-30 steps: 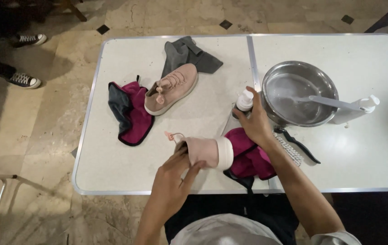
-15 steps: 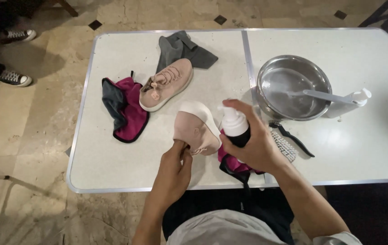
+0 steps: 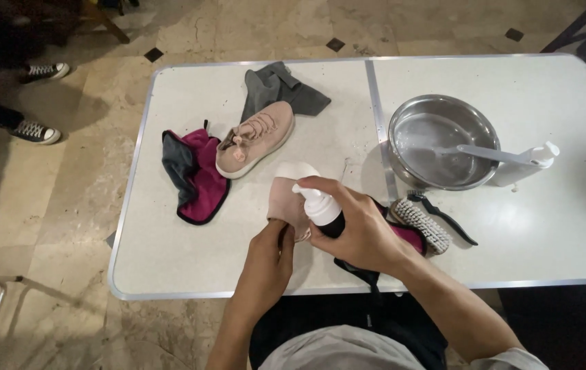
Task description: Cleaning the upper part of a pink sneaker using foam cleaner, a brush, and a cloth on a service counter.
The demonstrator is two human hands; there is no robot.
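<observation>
Hands meet near the front edge of the white folding table, and the shiny metal bowl on that table is the mark for where things sit. The left hand, well to the left of the bowl and nearer the person, has its fingers pinched tight on the pale pink shoe with a white sole, which is tipped up so the white sole faces away from the person. The right hand, below the bowl and a bit to its left, has its fingers wrapped tight round a small dark pump bottle with a white top, and the bottle's white top is just beside the pink shoe. A dark pink cloth lies under the right hand. A scrub brush with a black handle lies just under the bowl, touching that cloth. A white plastic tool with a long flat arm rests with its arm across the bowl's rim. Far left of the bowl, a second pale pink shoe lies on its sole, with a grey cloth behind it and a dark pink and grey cloth at its left. Two black and white sneakers stand on the stone floor, far to the left of the table.
</observation>
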